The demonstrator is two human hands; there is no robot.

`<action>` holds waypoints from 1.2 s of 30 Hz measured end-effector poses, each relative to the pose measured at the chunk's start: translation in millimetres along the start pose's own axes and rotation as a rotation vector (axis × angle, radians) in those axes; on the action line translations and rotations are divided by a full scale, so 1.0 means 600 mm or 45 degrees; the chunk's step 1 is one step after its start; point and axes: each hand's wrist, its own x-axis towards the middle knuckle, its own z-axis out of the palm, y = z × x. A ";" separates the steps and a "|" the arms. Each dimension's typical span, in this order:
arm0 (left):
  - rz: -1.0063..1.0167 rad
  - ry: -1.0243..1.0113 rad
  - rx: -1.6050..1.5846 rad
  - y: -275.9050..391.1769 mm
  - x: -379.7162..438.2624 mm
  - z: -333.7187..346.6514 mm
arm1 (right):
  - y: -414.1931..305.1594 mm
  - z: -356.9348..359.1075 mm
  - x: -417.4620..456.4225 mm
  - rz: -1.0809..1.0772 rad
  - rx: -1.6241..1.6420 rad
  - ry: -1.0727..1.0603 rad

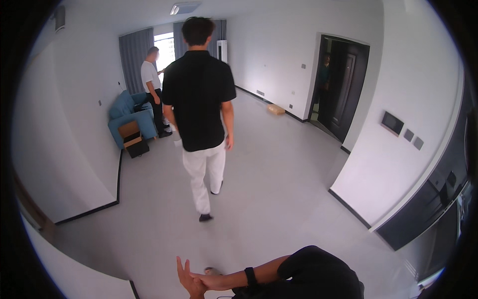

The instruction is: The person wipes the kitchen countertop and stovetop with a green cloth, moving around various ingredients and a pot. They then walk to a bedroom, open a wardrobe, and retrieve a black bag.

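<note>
At the bottom of the head view, my left hand (189, 278) points upward with its fingers apart and holds no object. My right hand (210, 281) meets it at the palm; its fingers are largely hidden there, so their grip is unclear. A black wristband (250, 276) circles the right wrist, below a black sleeve (317, 269). Part of a shoe (212, 270) shows behind the hands. In front, a person in a black shirt (199, 101) and white trousers is seen from behind, mid-stride on the grey floor (261, 179).
Another person in a white shirt (150, 74) stands by a blue sofa (130, 121), with an open box (134, 144) beside it. A cardboard box (275, 109) lies by the right wall. The dark door (341, 86) stands ajar, a person (326, 71) partly visible there. Wall corners flank the floor.
</note>
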 end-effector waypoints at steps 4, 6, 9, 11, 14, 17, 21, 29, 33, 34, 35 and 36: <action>-0.157 0.230 -0.042 -0.189 0.096 -0.085 | -0.096 0.018 0.258 0.040 -0.066 -0.198; -0.276 0.316 -0.001 -0.279 0.147 -0.131 | -0.140 0.018 0.384 0.098 -0.117 -0.316; -0.407 0.374 0.088 -0.431 0.196 -0.250 | -0.236 0.100 0.556 0.203 -0.263 -0.418; -0.596 0.500 -0.023 -0.528 0.189 -0.320 | -0.316 0.193 0.611 0.177 -0.475 -0.505; -0.711 0.638 -0.181 -0.688 0.202 -0.370 | -0.403 0.206 0.782 0.265 -0.916 -0.653; -1.049 0.676 -0.591 -0.866 0.208 -0.408 | -0.503 0.218 0.940 -0.032 -1.232 -0.791; -1.320 0.576 -1.130 -1.082 0.298 -0.460 | -0.567 0.202 1.189 -0.749 -1.801 -0.583; -1.339 -0.327 -1.685 -1.400 0.537 -0.658 | -0.748 0.263 1.595 -0.758 -2.326 -0.212; -1.425 -0.466 -1.475 -1.579 0.571 -0.751 | -0.770 0.259 1.803 -0.691 -2.206 -0.201; -1.424 -0.497 -1.407 -1.633 0.586 -0.781 | -0.778 0.256 1.874 -0.630 -2.194 -0.195; -1.415 -0.442 -1.353 -1.691 0.584 -0.807 | -0.782 0.257 1.949 -0.566 -2.183 -0.194; -1.396 -0.393 -1.287 -1.743 0.581 -0.825 | -0.787 0.261 2.013 -0.621 -2.176 -0.250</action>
